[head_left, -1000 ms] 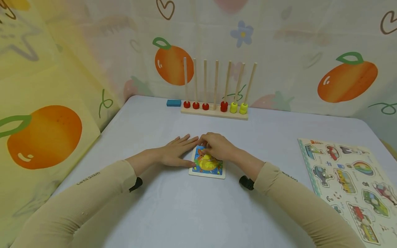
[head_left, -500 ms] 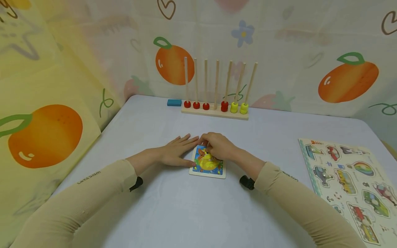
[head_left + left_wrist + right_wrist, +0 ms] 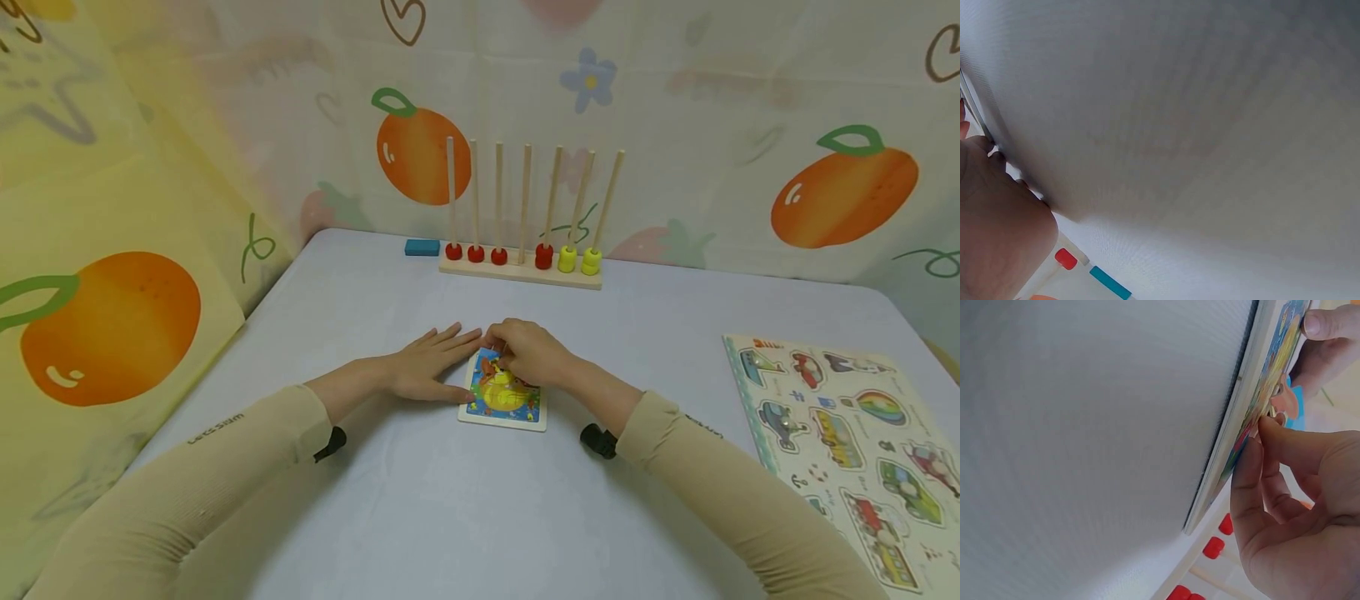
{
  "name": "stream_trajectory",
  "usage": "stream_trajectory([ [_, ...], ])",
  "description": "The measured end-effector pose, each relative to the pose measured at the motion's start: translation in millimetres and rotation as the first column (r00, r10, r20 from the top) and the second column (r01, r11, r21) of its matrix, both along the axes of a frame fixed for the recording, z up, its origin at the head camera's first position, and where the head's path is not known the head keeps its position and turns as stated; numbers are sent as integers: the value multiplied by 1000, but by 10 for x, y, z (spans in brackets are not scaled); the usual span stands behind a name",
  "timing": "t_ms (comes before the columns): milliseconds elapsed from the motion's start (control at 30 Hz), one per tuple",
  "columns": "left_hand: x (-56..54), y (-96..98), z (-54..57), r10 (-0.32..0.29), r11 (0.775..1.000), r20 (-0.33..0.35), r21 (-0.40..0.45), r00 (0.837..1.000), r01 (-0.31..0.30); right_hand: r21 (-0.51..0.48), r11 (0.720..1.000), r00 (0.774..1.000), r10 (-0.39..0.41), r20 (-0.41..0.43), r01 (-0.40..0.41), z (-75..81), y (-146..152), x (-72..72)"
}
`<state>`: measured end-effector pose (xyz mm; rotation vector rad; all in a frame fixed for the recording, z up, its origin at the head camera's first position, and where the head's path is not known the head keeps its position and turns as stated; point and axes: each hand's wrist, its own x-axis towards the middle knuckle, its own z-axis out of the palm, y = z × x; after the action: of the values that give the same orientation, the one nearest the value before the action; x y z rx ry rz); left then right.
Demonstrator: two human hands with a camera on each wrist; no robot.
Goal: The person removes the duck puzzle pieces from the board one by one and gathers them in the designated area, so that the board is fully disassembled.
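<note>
A small square jigsaw puzzle (image 3: 502,402) with a yellow duck picture and pale frame lies mid-table. My right hand (image 3: 534,354) is over its upper right part, thumb and fingers curled together, pinching a puzzle piece (image 3: 1297,406). In the right wrist view this blue and orange piece stands tilted up from the board, partly behind the fingertips. Flat beside the puzzle's left edge, my left hand (image 3: 427,367) has its fingers spread, and its thumb rests on the frame. The left wrist view has the back of the left hand (image 3: 1004,219) at its edge.
A wooden bead-counting rack (image 3: 517,272) with upright rods and red and yellow beads stands at the back. Left of it lies a blue block (image 3: 422,247). A vehicle peg puzzle board (image 3: 847,450) occupies the right side of the table.
At the puzzle's upper left, a blue piece has tipped upward under my right fingers, and the thumb has drawn in toward the fingers. My left hand has stayed in place.
</note>
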<state>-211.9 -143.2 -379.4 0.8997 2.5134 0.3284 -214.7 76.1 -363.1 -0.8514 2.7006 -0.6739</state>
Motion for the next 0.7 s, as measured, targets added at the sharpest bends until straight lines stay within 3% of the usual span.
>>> stream_trajectory([
  [700,24,7,45,-2,1000,-2,-1,1000,2,-77,997,994,13,109,-5,17,0,-25],
])
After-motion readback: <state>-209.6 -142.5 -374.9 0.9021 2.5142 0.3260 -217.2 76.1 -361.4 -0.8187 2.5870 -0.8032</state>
